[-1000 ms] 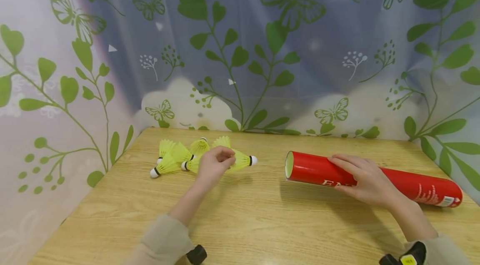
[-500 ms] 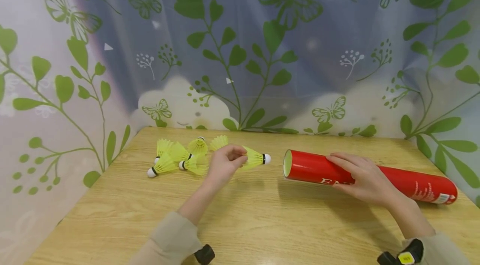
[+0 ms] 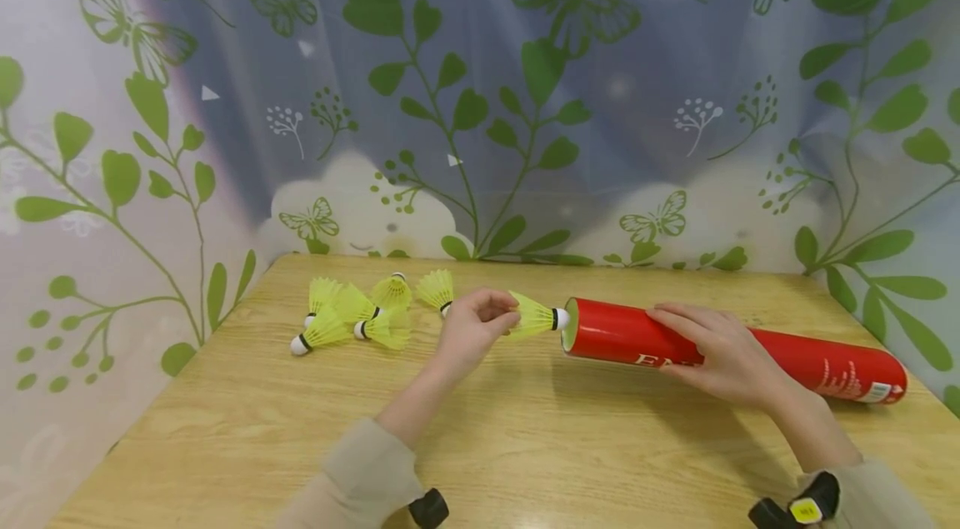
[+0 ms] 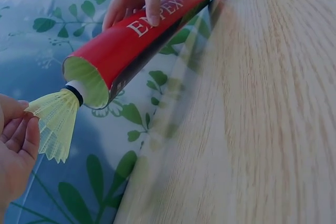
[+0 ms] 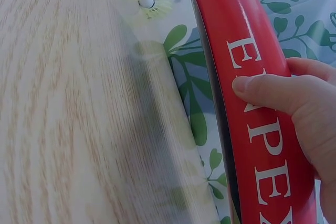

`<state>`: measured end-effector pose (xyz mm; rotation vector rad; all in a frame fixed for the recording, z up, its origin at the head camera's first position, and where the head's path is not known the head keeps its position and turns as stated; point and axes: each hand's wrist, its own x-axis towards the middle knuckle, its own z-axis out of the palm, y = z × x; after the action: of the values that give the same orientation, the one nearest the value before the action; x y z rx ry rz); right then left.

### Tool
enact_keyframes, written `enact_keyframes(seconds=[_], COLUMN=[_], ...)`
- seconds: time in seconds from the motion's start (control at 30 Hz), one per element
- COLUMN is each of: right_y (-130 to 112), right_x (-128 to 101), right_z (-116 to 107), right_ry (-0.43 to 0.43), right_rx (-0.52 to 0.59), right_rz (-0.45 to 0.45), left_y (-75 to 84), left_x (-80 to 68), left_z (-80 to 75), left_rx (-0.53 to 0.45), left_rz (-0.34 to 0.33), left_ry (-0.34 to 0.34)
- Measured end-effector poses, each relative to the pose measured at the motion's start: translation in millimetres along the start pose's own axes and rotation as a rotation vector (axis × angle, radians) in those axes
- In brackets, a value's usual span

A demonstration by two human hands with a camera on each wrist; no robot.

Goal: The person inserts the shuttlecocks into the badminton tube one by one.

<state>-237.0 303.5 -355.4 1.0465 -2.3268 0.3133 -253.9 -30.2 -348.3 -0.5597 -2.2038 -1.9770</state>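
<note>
My left hand [image 3: 474, 331] pinches a yellow shuttlecock [image 3: 534, 317] by the edge of its skirt. Its white cork, with a black band, points right and sits right at the mouth of a red tube [image 3: 607, 332]. In the left wrist view the shuttlecock [image 4: 56, 119] overlaps the tube's pale green opening. My right hand [image 3: 723, 358] grips the tube around its middle, thumb on the near side and fingers over the top. White capital letters show on the tube [image 5: 257, 129] in the right wrist view. The tube lies slanted, its mouth end raised over the table.
Several yellow shuttlecocks [image 3: 324, 331] lie in a loose cluster at the back left of the wooden table [image 3: 525, 446]. One more shuttlecock [image 3: 437, 289] lies just behind my left hand. A curtain [image 3: 480, 96] with leaves and butterflies hangs along the table's back edge.
My left hand has moved right with the shuttlecock, bringing its cork from well left of the tube to the tube's mouth. The right hand and tube have hardly moved.
</note>
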Motion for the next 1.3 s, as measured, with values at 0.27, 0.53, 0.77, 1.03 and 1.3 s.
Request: enact_keyframes(seconds=[0.27,0.53,0.77,1.03,1.3], right_y=[-0.4,-2.1,-0.8,-0.6,0.2], right_x=[1.3,-0.2,-0.4,-0.1,-3.2], right_z=[0.3,1.9,1.3,0.6,1.3], right_ry=[0.0,-0.012,-0.016,-0.013,-0.018], right_rx=[-0.001,-0.012,-0.015,-0.008,-0.013], right_rz=[-0.002,0.03,0.037,0.019,0.017], left_y=[2.0,0.5,9.9,-9.5,-13.8], left_x=[0.4,2.6,0.0,6.5,7.5], left_z=[15.9,33.7,42.7,52.9,51.6], left_rx=[-0.014,-0.043,-0.033,-0.08,-0.046], left_rz=[0.011,-0.004,-0.026,-0.011,-0.036], left_ry=[-0.058,-0.07,-0.063,-0.034,-0.006])
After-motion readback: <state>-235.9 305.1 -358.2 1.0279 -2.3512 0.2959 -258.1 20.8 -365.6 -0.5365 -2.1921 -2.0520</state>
